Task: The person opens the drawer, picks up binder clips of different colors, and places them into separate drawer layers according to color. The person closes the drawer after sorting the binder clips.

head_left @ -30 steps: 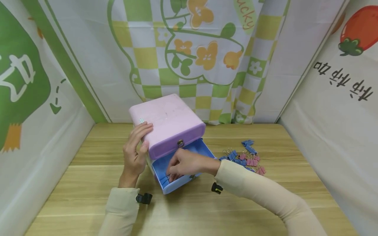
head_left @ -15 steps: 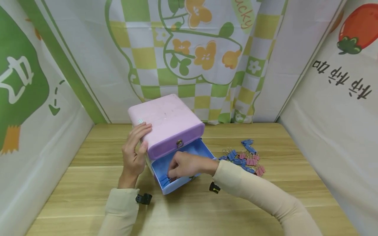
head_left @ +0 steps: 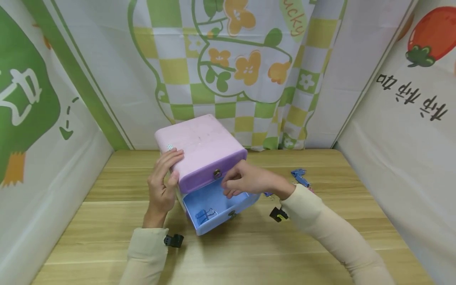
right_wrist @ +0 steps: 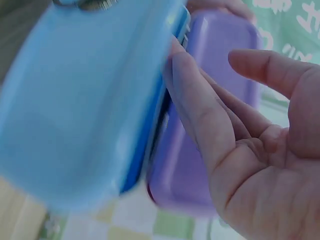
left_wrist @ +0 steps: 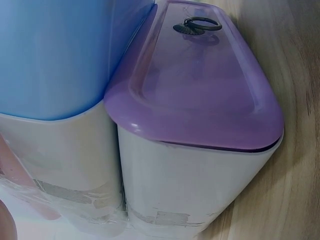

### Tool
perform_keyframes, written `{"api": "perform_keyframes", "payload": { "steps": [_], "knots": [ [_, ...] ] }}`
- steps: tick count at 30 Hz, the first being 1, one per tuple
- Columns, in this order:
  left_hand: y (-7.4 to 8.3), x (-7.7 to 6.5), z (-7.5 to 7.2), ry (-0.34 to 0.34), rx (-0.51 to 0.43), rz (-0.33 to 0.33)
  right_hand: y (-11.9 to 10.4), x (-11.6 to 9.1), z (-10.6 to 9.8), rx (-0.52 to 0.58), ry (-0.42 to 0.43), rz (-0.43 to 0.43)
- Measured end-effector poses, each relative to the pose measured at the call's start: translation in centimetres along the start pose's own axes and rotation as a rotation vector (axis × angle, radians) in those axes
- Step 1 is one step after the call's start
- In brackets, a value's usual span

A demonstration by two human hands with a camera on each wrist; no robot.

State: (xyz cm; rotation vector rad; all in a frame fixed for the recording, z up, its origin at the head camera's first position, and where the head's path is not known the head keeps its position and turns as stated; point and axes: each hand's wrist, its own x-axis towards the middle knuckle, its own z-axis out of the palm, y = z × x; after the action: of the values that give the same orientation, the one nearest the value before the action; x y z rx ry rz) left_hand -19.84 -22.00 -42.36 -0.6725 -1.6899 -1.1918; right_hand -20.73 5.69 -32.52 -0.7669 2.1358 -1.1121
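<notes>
In the head view my left hand [head_left: 162,185] rests on the left edge of a small pink-topped drawer cabinet [head_left: 199,144]. Below its purple top drawer, the blue drawer [head_left: 246,202] is pulled out. A blue binder clip [head_left: 201,216] lies in that drawer's front left corner, its wire handles pointing right. My right hand [head_left: 246,180] hovers over the drawer's right side, holding nothing. The right wrist view shows its thumb apart from the straight fingers [right_wrist: 200,107]. Seen from the left wrist, a purple bottom drawer [left_wrist: 200,90] with a ring pull is closed.
Loose blue binder clips [head_left: 301,178] lie on the wooden table [head_left: 228,261] to the right, partly hidden behind my right forearm, with a bit of pink among them. A patterned curtain [head_left: 246,114] hangs behind the cabinet.
My right hand has let go of the blue binder clip in the drawer's front left corner and moved up and right. My left hand has stayed on the cabinet.
</notes>
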Motion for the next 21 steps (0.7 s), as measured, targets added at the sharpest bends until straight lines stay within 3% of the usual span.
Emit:
{"api": "perform_keyframes", "payload": {
  "steps": [7, 12, 21],
  "knots": [
    [0.0, 0.1, 0.1, 0.004, -0.009, 0.009, 0.4, -2.7, -3.3, -0.011, 0.125, 0.017],
    [0.0, 0.2, 0.1, 0.008, -0.008, 0.012, 2.1, -3.6, -4.8, -0.015, 0.195, 0.036],
    [0.0, 0.0, 0.2, 0.019, -0.007, 0.017, 6.8, -3.8, -6.8, -0.246, 0.296, 0.081]
  ]
}}
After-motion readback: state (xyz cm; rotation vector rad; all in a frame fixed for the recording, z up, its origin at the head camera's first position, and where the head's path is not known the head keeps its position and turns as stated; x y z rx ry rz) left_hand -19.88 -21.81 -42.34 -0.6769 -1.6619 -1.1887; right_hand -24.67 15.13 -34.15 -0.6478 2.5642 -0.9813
